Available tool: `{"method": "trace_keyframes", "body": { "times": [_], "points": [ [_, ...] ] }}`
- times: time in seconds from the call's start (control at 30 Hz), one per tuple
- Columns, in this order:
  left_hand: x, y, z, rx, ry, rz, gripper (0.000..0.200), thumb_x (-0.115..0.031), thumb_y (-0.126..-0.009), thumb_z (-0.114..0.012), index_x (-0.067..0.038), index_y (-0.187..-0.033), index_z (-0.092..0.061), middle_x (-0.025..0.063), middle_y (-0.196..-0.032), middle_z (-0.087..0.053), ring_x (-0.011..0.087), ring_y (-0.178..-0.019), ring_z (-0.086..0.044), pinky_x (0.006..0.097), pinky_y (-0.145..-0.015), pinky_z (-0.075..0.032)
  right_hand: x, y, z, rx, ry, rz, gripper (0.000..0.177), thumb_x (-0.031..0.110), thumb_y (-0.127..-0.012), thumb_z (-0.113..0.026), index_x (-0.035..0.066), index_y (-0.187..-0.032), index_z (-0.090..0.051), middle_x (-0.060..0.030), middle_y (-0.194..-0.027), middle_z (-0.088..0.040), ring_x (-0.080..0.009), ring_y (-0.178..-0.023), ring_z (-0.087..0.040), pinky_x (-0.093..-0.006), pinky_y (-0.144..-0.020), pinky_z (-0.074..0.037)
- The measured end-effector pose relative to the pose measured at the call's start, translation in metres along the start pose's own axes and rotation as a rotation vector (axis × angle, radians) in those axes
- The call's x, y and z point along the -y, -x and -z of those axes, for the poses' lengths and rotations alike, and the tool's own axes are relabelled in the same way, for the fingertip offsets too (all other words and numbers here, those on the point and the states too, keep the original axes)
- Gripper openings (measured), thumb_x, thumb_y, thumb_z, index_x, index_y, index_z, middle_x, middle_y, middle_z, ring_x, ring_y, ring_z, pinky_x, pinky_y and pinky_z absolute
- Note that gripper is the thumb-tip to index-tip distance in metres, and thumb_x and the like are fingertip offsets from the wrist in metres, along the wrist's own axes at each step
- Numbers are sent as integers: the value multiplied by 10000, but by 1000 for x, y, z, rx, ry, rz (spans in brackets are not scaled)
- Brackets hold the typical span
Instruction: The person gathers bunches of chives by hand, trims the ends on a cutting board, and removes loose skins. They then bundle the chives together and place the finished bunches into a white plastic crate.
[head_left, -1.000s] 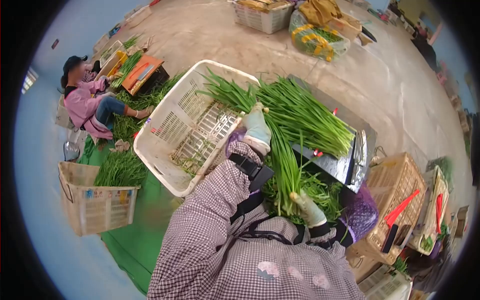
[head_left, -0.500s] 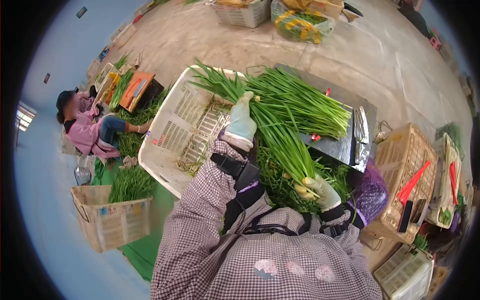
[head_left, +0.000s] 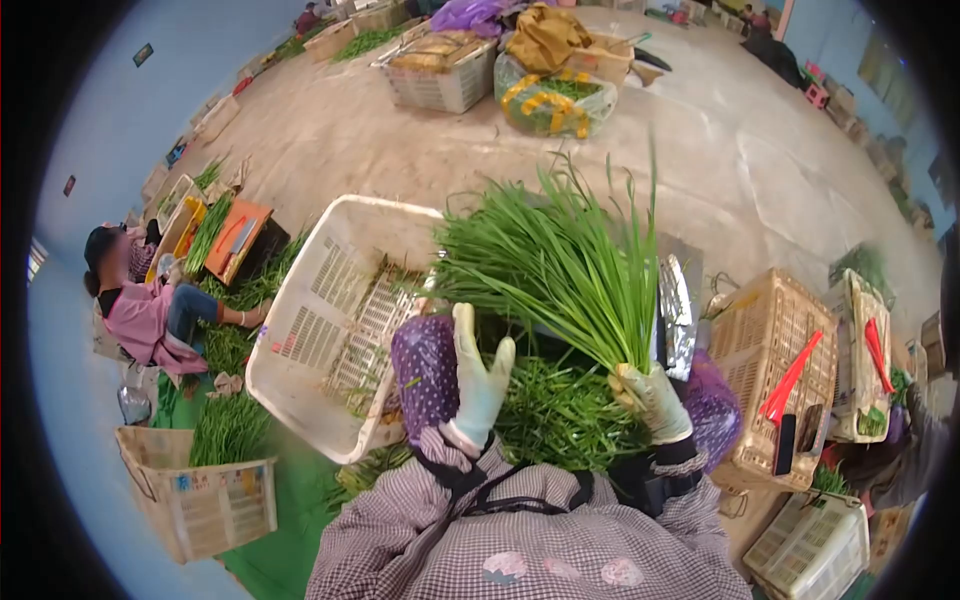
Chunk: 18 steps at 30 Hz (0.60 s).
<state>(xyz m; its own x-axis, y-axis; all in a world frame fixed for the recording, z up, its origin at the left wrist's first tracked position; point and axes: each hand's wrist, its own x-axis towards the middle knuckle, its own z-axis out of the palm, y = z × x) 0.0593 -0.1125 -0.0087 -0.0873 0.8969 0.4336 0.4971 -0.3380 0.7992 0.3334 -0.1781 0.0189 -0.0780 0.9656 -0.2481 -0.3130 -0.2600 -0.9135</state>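
Observation:
A pale glove covers my left hand (head_left: 478, 385); its thumb and fingers are spread with nothing between them, above my purple dotted knee. My right hand (head_left: 653, 402), gloved too, is closed round the base of a bunch of long green stalks (head_left: 610, 290), whose leaves fan upward and to the left. Behind that bunch lie more stalks (head_left: 490, 240) on a dark board, largely covered. Loose green leaves (head_left: 560, 415) are heaped between my knees. A shiny metal blade (head_left: 677, 310) rests at the board's right side.
An open white crate (head_left: 300, 330) stands at left, with a crate of greens (head_left: 200, 500) lower left. A person in pink (head_left: 150, 310) sits beyond. At right are a wicker-like crate (head_left: 780, 370) with a red strap and another crate (head_left: 860, 370). A bagged bundle (head_left: 555, 105) lies ahead.
My left hand has let go of the leafy end and moved down toward me. The bunch in my right hand now stands more upright. The view has shifted upward.

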Motion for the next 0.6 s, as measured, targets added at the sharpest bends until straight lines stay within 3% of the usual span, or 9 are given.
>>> {"method": "trace_keyframes", "body": {
  "times": [0.13,0.17,0.3,0.33,0.37,0.43,0.47,0.53,0.6],
  "points": [
    [-38,3,-3,113,150,-186,556,-154,-961,-700,17,-1448,-495,202,-1580,-437,359,-1451,-462,453,-1240,-333,-9,-19,-23,111,-205,44,360,347,-1044,-646,54,-1238,-566,-8,-817,-539,-62,-582,-432,-203,-493,-337],
    [-23,14,-18,224,290,-31,693,-320,-975,-712,-12,-1524,-420,205,-1513,-491,356,-1435,-461,460,-1220,-364,-19,-24,-29,151,-308,32,370,356,-1056,-631,57,-1260,-554,-7,-826,-534,-58,-582,-430,-200,-491,-337],
    [2,28,-48,593,1092,671,741,-455,-1043,-638,-51,-1598,-358,133,-1476,-526,232,-1374,-525,387,-1157,-451,-74,-34,-36,286,-728,-102,335,376,-1109,-527,62,-1213,-582,3,-843,-567,-65,-585,-474,-205,-505,-392],
    [11,33,-54,646,1099,701,650,-454,-1056,-621,-68,-1545,-436,96,-1354,-625,190,-1234,-628,350,-1049,-534,-84,-35,-38,280,-730,-112,335,376,-1109,-527,62,-1213,-582,3,-843,-567,-65,-585,-474,-205,-505,-392],
    [25,42,-64,646,1100,716,650,-454,-1056,-621,-68,-1545,-436,96,-1354,-625,190,-1234,-628,350,-1049,-534,-93,-33,-40,118,-566,-172,360,402,-1104,-533,63,-1202,-605,-13,-841,-611,-86,-607,-536,-215,-522,-431],
    [59,65,-86,879,892,965,525,-511,-1054,-597,-113,-1396,-569,40,-1161,-709,180,-1001,-715,354,-853,-614,-126,-33,-30,-29,-286,-225,409,441,-1102,-526,63,-1208,-641,-64,-876,-731,-142,-698,-694,-278,-608,-559],
    [72,75,-90,874,1023,1016,401,-435,-1044,-647,-123,-1294,-623,14,-1042,-727,175,-836,-721,338,-695,-625,-141,-35,-21,-81,-9,-226,398,420,-1096,-537,58,-1227,-637,-84,-926,-739,-169,-745,-712,-302,-645,-573],
    [60,77,-84,775,1118,1095,393,-399,-1035,-667,-115,-1303,-619,21,-1052,-729,181,-846,-723,343,-707,-627,-160,-41,-6,-136,268,-232,390,400,-1090,-548,54,-1247,-632,-104,-975,-747,-196,-792,-730,-327,-681,-586],
    [62,77,-78,746,1228,1152,393,-307,-1021,-699,-92,-1337,-605,31,-1131,-725,180,-951,-723,359,-812,-626,-165,-39,-6,-219,918,297,340,310,-1038,-636,44,-1249,-623,-136,-1064,-731,-265,-891,-724,-360,-747,-573]
  ]
}}
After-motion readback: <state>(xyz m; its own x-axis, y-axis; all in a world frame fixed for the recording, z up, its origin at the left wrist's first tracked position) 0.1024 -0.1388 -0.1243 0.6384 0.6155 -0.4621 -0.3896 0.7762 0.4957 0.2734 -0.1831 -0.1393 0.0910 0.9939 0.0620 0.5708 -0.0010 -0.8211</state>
